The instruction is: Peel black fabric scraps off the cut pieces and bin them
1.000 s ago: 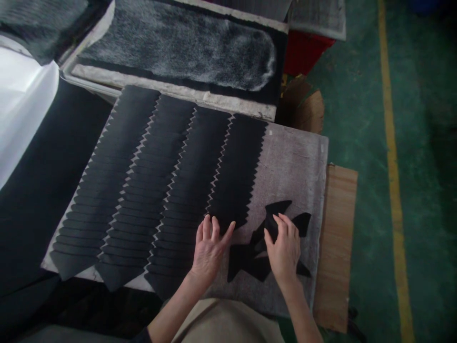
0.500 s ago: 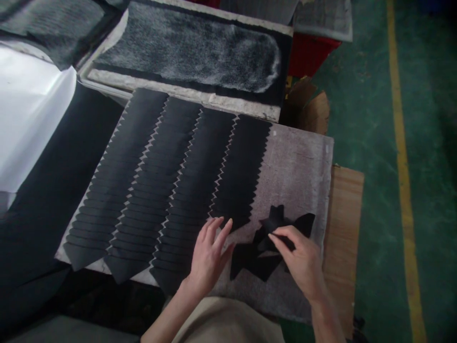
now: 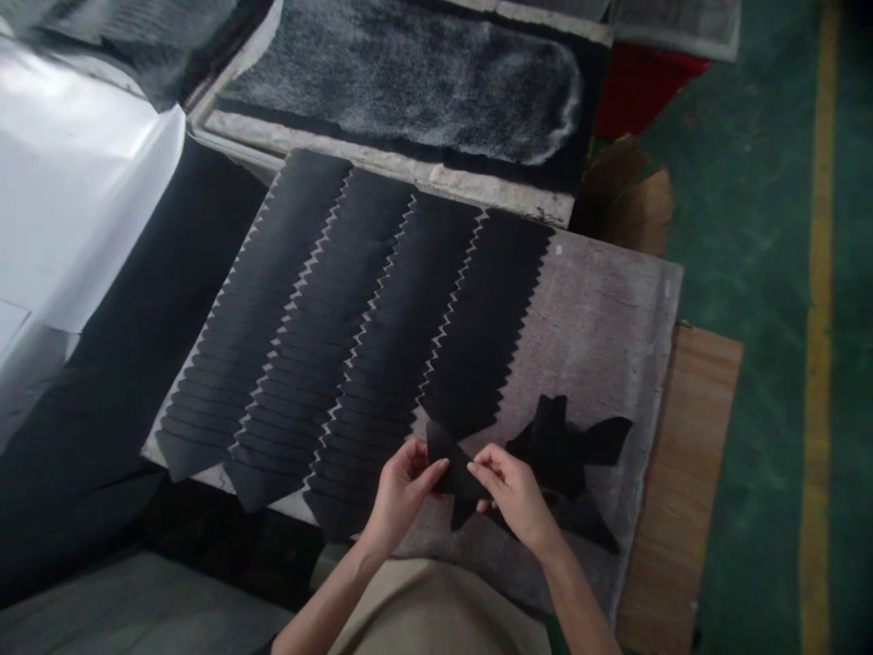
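Between my two hands is a small black cut piece (image 3: 451, 462), flat and pointed, like fabric or leather. My left hand (image 3: 407, 482) pinches its left side between thumb and fingers. On its right side, my right hand (image 3: 513, 491) holds it the same way. A loose heap of similar black pieces (image 3: 551, 437) lies just beyond and to the right of my right hand. To the left, overlapping black pieces (image 3: 382, 337) form several long rows with zigzag edges. The row nearest my hands (image 3: 487, 309) ends just above the held piece.
The rows lie on a greyish board (image 3: 600, 318), with a wooden plank (image 3: 702, 455) along its right side. Behind stands a tray with dark fuzzy material (image 3: 409, 82). White sheeting (image 3: 88, 173) covers the left. A torn cardboard box (image 3: 641, 200) and a red bin (image 3: 641, 86) stand at the back right.
My right hand has moved left from the heap, and a black piece is now held between both hands. My left hand has closed from spread fingers. The view has shifted, moving the scene rightward.
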Available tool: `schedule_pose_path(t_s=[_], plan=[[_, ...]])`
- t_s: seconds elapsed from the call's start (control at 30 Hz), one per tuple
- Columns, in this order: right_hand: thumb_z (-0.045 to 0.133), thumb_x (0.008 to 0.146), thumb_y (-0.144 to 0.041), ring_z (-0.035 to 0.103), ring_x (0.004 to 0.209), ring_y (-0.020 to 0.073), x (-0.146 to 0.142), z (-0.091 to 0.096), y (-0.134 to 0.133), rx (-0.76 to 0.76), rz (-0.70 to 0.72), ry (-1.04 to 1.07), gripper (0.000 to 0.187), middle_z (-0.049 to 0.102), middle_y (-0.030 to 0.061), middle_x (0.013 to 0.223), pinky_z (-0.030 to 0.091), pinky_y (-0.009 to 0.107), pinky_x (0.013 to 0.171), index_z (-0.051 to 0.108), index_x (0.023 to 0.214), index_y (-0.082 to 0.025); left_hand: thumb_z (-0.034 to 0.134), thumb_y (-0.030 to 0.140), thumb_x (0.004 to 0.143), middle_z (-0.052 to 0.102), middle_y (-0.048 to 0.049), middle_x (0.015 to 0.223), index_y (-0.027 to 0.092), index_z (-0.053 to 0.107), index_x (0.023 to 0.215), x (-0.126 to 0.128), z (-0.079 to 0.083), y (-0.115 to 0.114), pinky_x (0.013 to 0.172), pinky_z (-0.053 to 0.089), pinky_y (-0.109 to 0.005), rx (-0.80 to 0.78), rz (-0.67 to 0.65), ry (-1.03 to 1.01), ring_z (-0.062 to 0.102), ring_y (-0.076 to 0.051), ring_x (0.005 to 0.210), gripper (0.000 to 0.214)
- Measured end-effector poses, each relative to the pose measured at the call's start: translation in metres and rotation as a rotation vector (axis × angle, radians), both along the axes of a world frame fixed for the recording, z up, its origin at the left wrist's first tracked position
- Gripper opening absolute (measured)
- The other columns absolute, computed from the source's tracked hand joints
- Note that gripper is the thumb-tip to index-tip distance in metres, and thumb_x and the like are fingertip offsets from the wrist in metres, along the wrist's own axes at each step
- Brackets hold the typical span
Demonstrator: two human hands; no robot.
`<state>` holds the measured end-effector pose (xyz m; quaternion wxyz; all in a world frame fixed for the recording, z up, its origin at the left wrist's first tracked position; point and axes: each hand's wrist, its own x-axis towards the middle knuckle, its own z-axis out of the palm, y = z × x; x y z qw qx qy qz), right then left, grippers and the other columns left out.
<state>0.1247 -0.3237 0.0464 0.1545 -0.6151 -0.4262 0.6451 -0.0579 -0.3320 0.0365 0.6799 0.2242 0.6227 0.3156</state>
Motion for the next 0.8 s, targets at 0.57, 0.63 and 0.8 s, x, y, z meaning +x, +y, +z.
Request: schedule_pose_path(t_s=[0.57,0.63,0.8], plan=[[0.052,0.093,-0.031,0.062,0.078,0.0166,-0.017,-0.031,0.021,0.436,0.062,-0.326,0.013,0.065,0.0018,0.084,0.047,0.027,0.075,0.059,0.086,-0.023,0.058,0.054,0.085,0.057,0.0040,0.047,0.018,0.054,0.070,-0.009,-0.021,0.011,0.033,0.035,-0.018,0.022,-0.130,0.289,0.051,-0.010,0.035,0.039],[0.051,0.094,-0.029,0.062,0.078,0.0163,-0.019,-0.032,0.021,0.446,0.069,-0.345,0.012,0.065,0.0019,0.085,0.046,0.027,0.075,0.059,0.088,-0.022,0.058,0.054,0.086,0.055,0.0047,0.046,0.019,0.054,0.071,-0.009,-0.022,0.012,0.033,0.035,-0.017,0.030,-0.137,0.309,0.051,-0.010,0.035,0.038],[0.049,0.095,-0.026,0.062,0.079,0.0167,-0.023,-0.031,0.021,0.456,0.096,-0.408,0.012,0.064,0.0027,0.088,0.046,0.027,0.076,0.058,0.090,-0.022,0.058,0.053,0.085,0.056,0.0043,0.049,0.019,0.055,0.072,-0.011,-0.025,0.011,0.033,0.034,-0.017,0.017,-0.158,0.336,0.051,-0.010,0.036,0.037]])
